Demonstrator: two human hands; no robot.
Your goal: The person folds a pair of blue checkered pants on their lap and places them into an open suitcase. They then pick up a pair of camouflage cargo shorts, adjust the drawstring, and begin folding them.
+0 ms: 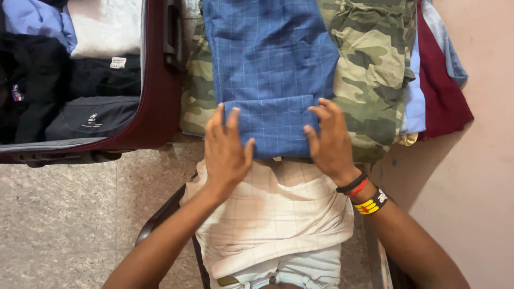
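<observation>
Both hands lay flat with spread fingers on the folded near end of a blue checked garment, the left hand at its left edge and the right hand at its right, gripping nothing. The garment's long axis ran away from the person, its far end cut off by the frame top. It lay on a camouflage garment, largely hidden beneath, beside an open maroon suitcase holding dark clothes.

open maroon suitcase of dark clothes beside camouflage trousers.
</observation>
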